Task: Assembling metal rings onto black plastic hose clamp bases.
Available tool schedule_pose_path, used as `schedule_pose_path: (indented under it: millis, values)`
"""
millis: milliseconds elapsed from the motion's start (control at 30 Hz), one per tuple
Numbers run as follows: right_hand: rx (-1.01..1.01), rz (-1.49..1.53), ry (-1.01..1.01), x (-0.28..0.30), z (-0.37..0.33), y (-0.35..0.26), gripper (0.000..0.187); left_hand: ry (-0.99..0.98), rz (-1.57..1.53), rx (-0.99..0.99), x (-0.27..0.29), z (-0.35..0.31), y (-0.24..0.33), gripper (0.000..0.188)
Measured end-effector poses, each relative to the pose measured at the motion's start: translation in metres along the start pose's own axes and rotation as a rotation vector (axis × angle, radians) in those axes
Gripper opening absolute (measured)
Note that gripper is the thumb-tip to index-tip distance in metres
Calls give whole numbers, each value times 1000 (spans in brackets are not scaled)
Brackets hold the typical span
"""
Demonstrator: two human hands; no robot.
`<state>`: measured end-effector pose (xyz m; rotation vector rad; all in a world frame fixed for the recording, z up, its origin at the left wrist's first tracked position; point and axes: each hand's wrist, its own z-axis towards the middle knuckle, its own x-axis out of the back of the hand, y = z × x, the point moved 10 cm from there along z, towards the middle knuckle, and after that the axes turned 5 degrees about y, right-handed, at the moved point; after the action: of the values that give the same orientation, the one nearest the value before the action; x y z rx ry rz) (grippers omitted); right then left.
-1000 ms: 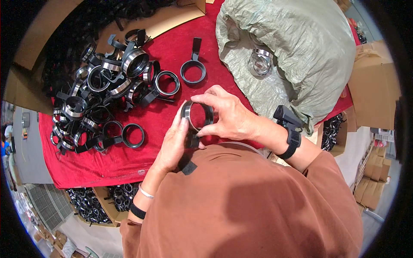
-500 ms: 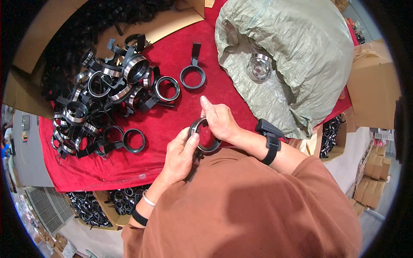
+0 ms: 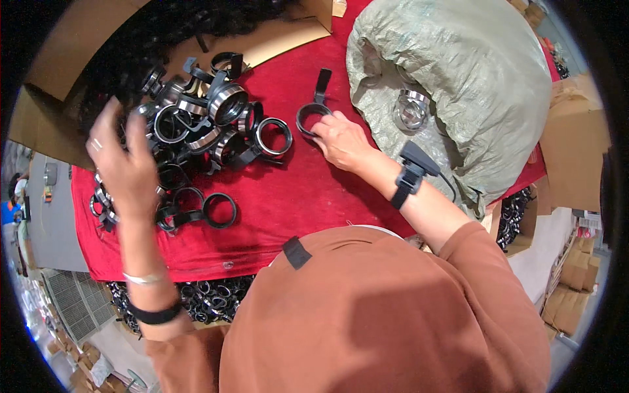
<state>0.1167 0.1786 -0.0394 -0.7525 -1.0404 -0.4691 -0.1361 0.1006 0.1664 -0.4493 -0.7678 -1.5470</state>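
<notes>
My left hand (image 3: 124,160) is raised at the left, over the edge of the pile, blurred by motion, with its fingers apart and nothing in them. The pile is a heap of black rings with silver bands and flat black tabs (image 3: 196,124). At the right, my right hand (image 3: 342,143) pinches the near right rim of a single black ring with a tab (image 3: 305,116), which lies on the red cloth (image 3: 314,196). Its tab points away from me. A flat black tab (image 3: 296,253) shows against my brown shirt; whatever it belongs to is hidden.
A cardboard box (image 3: 288,39) holding dark, fluffy-looking material stands at the far left. On the right is a big grey-green woven sack (image 3: 458,85), with clear round pieces (image 3: 413,110) in its opening. Boxes of black rings (image 3: 209,298) sit below the table edge.
My hands have parted from the ring they both held, which no longer shows. The left went up and left to the pile; the right reached forward to the single ring. The whole view has shifted slightly.
</notes>
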Motion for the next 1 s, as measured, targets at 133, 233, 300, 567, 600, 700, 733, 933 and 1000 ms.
schedule_pose_path:
  millis: [133, 233, 300, 567, 600, 700, 733, 933, 1000]
  values:
    - [57, 40, -40, 6, -24, 1, 6, -43, 14, -36, -8, -125, 23, 55]
    - [63, 151, 5, 13, -39, -8, 5, -253, 225, 118, -22, -200, 5, 77]
    - [55, 145, -6, 8, -37, -16, 5, -358, 348, 195, -35, -214, -5, 84]
    - [183, 97, -61, -28, -11, -59, 7, -323, 187, -47, -99, -185, 3, 59]
    - [172, 128, -77, -34, -11, -57, 13, -261, 176, -31, -101, -181, -1, 57]
    - [114, 312, 20, -10, -6, -65, 26, -246, 118, -7, -113, -166, -12, 54]
    - [127, 331, 50, -3, -8, -65, 32, -226, 111, -8, -116, -159, -16, 51]
    - [51, 266, 126, 21, -30, -38, 37, -200, 231, 61, -119, -158, -9, 48]
    - [-34, 190, 143, 31, -37, -23, 37, -217, 220, 78, -121, -159, -13, 48]
